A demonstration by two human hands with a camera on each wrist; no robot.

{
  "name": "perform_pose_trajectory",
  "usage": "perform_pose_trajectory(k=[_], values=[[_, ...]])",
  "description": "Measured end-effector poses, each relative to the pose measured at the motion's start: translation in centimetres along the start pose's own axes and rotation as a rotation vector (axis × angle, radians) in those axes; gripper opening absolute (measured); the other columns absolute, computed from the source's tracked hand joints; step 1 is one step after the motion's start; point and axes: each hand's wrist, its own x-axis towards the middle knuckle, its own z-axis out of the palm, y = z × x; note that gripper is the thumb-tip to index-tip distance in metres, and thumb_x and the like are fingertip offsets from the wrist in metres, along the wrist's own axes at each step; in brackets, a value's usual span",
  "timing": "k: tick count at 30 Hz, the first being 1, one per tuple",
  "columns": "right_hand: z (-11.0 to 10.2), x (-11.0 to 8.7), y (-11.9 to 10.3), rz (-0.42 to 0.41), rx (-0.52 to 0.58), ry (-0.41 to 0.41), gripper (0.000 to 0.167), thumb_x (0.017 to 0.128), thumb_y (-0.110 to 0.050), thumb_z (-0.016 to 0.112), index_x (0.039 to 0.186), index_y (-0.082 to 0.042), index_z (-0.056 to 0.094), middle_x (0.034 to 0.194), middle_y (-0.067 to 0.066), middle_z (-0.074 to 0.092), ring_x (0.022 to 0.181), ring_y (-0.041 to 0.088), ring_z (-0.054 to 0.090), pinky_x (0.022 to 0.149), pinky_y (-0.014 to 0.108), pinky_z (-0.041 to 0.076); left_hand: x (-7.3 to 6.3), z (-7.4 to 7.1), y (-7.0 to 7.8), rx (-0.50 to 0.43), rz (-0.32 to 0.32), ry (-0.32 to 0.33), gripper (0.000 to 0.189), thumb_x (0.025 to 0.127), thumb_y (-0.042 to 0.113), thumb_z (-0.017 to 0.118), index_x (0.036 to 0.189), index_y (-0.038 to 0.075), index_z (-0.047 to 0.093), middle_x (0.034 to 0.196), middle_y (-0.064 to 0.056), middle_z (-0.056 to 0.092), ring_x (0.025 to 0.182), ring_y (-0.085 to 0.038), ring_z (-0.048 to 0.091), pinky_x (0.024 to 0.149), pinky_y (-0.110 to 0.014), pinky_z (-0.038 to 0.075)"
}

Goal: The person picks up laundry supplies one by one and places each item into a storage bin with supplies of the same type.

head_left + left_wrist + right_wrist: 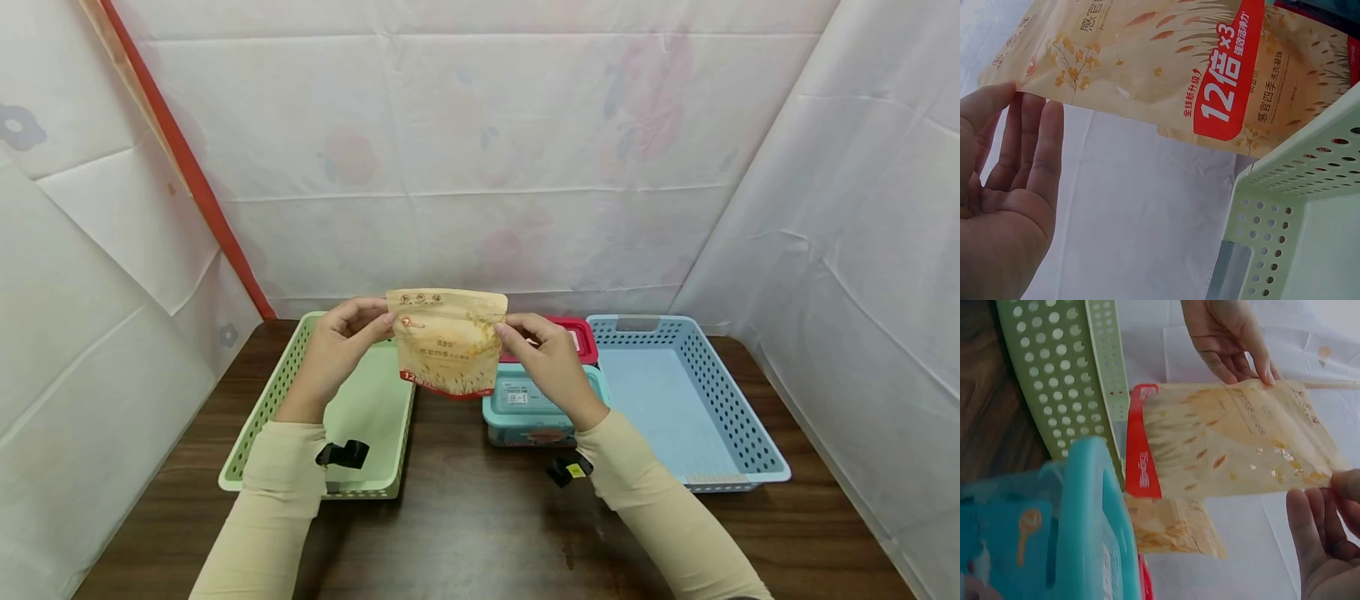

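Note:
A beige laundry pod pouch (447,342) with a red band along its bottom hangs upright between both hands, above the table. My left hand (333,358) pinches its upper left edge between thumb and fingers. The upper right edge is pinched by my right hand (551,367). In the right wrist view, the right hand's thumb and fingertips grip the pouch's corner. A second, similar pouch (1175,528) shows beyond the held one in both wrist views; in the head view it is hidden. Just under the right hand sits a teal lidded box (525,408).
A light green basket (405,442) stands on the left of the dark wooden table (465,533), under the left forearm. On the right is a light blue perforated basket (720,392). A red-lidded box (583,340) sits behind the teal one. White sheets (465,150) enclose the table.

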Motion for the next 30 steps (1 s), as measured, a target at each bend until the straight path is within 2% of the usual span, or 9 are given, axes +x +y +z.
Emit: perform_pose_trajectory(k=[4, 9, 13, 17, 20, 25, 30], values=[[0.2, 0.2, 0.1, 0.059, 0.050, 0.031, 0.023, 0.100, -0.034, 0.065, 0.108, -0.014, 0.073, 0.090, 0.012, 0.065, 0.081, 0.022, 0.059, 0.064, 0.032, 0.048, -0.1, 0.0, 0.1, 0.006, -0.015, -0.002, 0.027, 0.098, 0.019, 0.068, 0.119, 0.003, 0.069, 0.106, -0.007, 0.069, 0.096, -0.019, 0.068, 0.086, -0.032, 0.057], [0.4, 0.2, 0.2, 0.114, 0.104, 0.065, 0.024, 0.098, -0.035, 0.067, 0.109, -0.014, 0.071, 0.093, 0.009, 0.066, 0.085, 0.022, 0.062, 0.072, 0.034, 0.054, -0.4, -0.1, 0.2, 0.011, -0.054, -0.012, 0.028, 0.097, 0.022, 0.069, 0.118, 0.002, 0.070, 0.102, -0.007, 0.071, 0.095, -0.019, 0.069, 0.086, -0.032, 0.057], [0.7, 0.1, 0.2, 0.117, 0.170, 0.085, 0.024, 0.097, -0.029, 0.069, 0.111, -0.009, 0.068, 0.097, 0.009, 0.067, 0.088, 0.025, 0.065, 0.079, 0.036, 0.057, -0.6, -0.2, 0.1, -0.001, -0.075, -0.020, 0.028, 0.098, 0.023, 0.069, 0.117, 0.003, 0.071, 0.102, -0.006, 0.071, 0.095, -0.019, 0.070, 0.088, -0.032, 0.056], [1.1, 0.1, 0.1, 0.109, 0.239, 0.111, 0.024, 0.096, -0.027, 0.071, 0.110, -0.007, 0.068, 0.098, 0.012, 0.067, 0.091, 0.035, 0.064, 0.080, 0.036, 0.058, -0.7, -0.3, 0.1, -0.023, -0.079, -0.010, 0.027, 0.098, 0.022, 0.068, 0.117, 0.004, 0.070, 0.103, -0.005, 0.070, 0.096, -0.018, 0.069, 0.089, -0.032, 0.056], [1.4, 0.1, 0.0, 0.108, 0.275, 0.135, 0.025, 0.096, -0.025, 0.072, 0.109, -0.005, 0.068, 0.098, 0.013, 0.066, 0.090, 0.037, 0.064, 0.080, 0.038, 0.058, -0.8, -0.4, 0.2, -0.035, -0.077, 0.004, 0.026, 0.098, 0.021, 0.068, 0.116, 0.003, 0.070, 0.102, -0.004, 0.070, 0.096, -0.018, 0.068, 0.088, -0.031, 0.056], [2.2, 0.0, -0.1, 0.107, 0.289, 0.155, 0.024, 0.097, -0.023, 0.070, 0.111, -0.003, 0.068, 0.097, 0.015, 0.065, 0.087, 0.033, 0.065, 0.082, 0.045, 0.058, -1.0, -0.6, 0.3, -0.039, -0.082, 0.035, 0.023, 0.098, 0.021, 0.068, 0.115, 0.004, 0.071, 0.101, -0.003, 0.068, 0.094, -0.017, 0.067, 0.088, -0.029, 0.056], [2.9, 0.1, 0.2, 0.088, 0.305, 0.152, 0.022, 0.098, -0.016, 0.067, 0.113, 0.001, 0.067, 0.099, 0.017, 0.063, 0.092, 0.039, 0.064, 0.085, 0.053, 0.056, -1.3, -0.9, 0.5, -0.052, -0.083, 0.060, 0.023, 0.099, 0.020, 0.067, 0.115, 0.004, 0.070, 0.101, -0.001, 0.068, 0.093, -0.016, 0.066, 0.088, -0.029, 0.055]])
